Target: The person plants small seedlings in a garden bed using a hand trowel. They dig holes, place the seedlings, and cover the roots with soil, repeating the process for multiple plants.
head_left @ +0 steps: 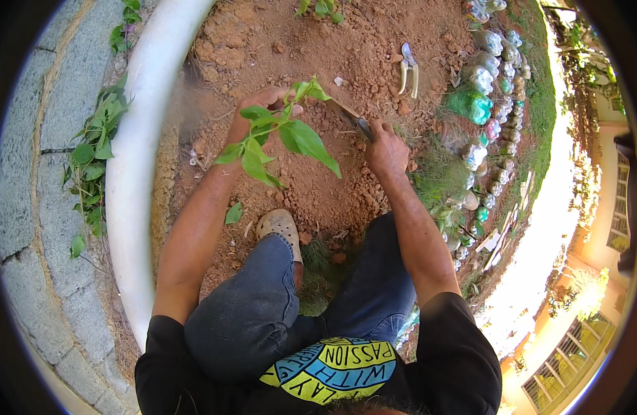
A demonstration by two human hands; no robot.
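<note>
Stone blocks (62, 97) are way L of the L hand (266, 98), w/ a leafy vine (94, 155) btwn. Next comes a fat white curved edge (140, 111), nearer that hand. L hand's fingers look closed on the green plant (306, 140), but leaves hide part of the grip. The plant is right at the L hand, w/ big leaves hanging on its body side. One lone leaf (234, 213) is below the L hand, w/ a tan holey shoe (277, 225) to the leaf's R. A tool (343, 113) w/ a flat brown blade is btwn the hands; its dark end is in the R hand (387, 147), clamped tight on it. Cutters (414, 77) w/ pale handles lie on red dirt (373, 41) past the R hand. Rows of plastic bottles (485, 83) run R of that hand. Farthest R: a bldg (612, 277) w/ windows.
</note>
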